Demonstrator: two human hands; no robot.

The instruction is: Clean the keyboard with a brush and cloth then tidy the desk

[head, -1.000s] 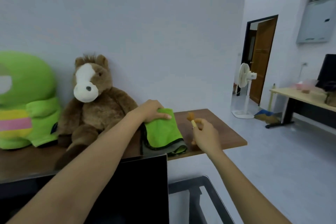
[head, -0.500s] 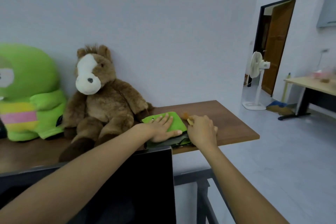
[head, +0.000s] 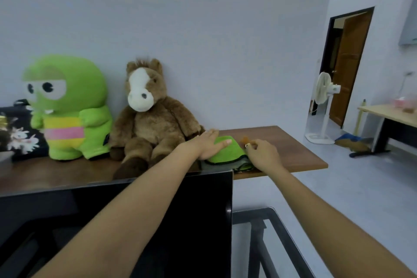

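A folded green cloth [head: 228,154] with a grey underside lies on the brown desk [head: 295,151], near its right end. My left hand [head: 208,144] rests flat on the cloth's left part, fingers straight. My right hand [head: 265,154] is at the cloth's right edge, fingers curled round the pale handle of a small brush [head: 244,140]. The brush's orange bristles stick out just beyond my fingers, low over the desk. No keyboard is in view.
A brown horse plush [head: 146,119] sits right beside the cloth, with a green plush [head: 67,108] further left. A black monitor [head: 194,221] stands in front of me, below my arms. A white fan [head: 323,90], a door and another desk [head: 388,113] are at the right.
My left hand went from gripping the cloth to lying flat on it on the desk. My right hand came down with the brush to the cloth's right edge.
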